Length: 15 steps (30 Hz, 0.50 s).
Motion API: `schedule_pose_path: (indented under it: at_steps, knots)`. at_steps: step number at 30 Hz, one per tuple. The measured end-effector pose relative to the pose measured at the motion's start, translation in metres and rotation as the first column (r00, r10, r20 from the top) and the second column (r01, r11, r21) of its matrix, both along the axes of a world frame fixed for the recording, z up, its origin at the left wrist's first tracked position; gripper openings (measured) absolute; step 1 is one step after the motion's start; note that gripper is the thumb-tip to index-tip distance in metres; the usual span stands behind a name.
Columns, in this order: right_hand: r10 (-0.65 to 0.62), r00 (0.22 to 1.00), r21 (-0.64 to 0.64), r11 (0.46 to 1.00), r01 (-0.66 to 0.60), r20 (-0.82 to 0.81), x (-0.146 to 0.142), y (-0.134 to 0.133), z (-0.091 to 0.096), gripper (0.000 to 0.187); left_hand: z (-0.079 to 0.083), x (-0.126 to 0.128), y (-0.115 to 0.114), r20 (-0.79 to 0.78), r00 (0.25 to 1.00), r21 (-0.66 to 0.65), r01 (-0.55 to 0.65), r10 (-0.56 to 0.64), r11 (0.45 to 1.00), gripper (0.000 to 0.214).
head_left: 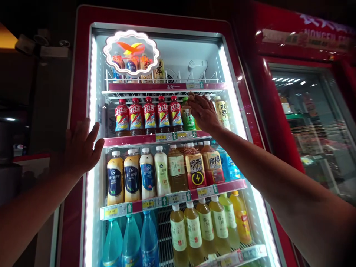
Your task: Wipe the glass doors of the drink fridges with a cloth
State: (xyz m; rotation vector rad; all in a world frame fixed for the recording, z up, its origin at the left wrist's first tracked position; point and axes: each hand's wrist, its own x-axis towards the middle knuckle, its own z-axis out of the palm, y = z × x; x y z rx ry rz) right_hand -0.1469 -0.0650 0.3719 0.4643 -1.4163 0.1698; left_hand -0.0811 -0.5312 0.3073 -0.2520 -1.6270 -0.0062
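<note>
My right hand (204, 113) reaches across the front of a lit drinks fridge (157, 18), fingers stretched out and flat at its glass door. It covers part of a green-labelled bottle (189, 118) and its neighbours on the second shelf. A small pale-brown patch shows by its fingertips; I cannot make out whether it is a separate thing. My left hand (85, 146) is raised at the fridge's left frame, fingers apart, holding nothing visible. Just to its right are red-capped tea bottles (148, 115) and white-capped bottles (115, 178) behind the glass.
Lower shelves hold blue bottles (130, 241) and pale yellow drinks (191, 230). A glowing scalloped sign (131, 52) is at the door's upper left. Another red fridge (302, 122) stands on the right. A dark area lies to the left.
</note>
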Motion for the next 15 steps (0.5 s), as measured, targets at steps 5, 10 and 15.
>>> schedule_pose_path:
  at_steps: [5,10,15]
  knots:
    - [0.015,1.000,0.073,0.997,-0.015,-0.003,-0.003,0.016,-0.002,0.046,0.001,-0.002,-0.002,-0.018,0.999,-0.016,0.026,-0.026,1.000,0.071]
    - [0.025,1.000,-0.051,0.998,-0.025,-0.003,-0.003,0.025,-0.006,0.049,0.001,-0.002,-0.002,-0.021,1.000,-0.003,0.023,-0.023,1.000,0.071]
    - [0.031,1.000,0.176,0.984,-0.031,0.005,-0.002,0.040,-0.019,0.048,0.003,-0.004,-0.006,-0.019,1.000,-0.036,0.015,-0.016,0.999,0.070]
